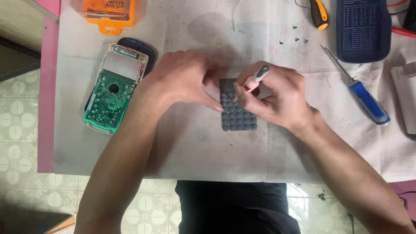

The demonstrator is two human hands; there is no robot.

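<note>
Keypad mat [237, 113] (grey rubber, judged light and floppy, best held by its edges) lay pinned under left hand [182, 78] fingertips while right hand [271, 97] pinched a pink-handled tool [255, 79].

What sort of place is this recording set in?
Probably a home or small repair bench: a cloth-covered table over tiled floor, with an opened device showing its green circuit board, a blue-handled screwdriver and loose screws. The left hand steadies a grey rubber keypad; the right hand holds a pink tool.
</note>
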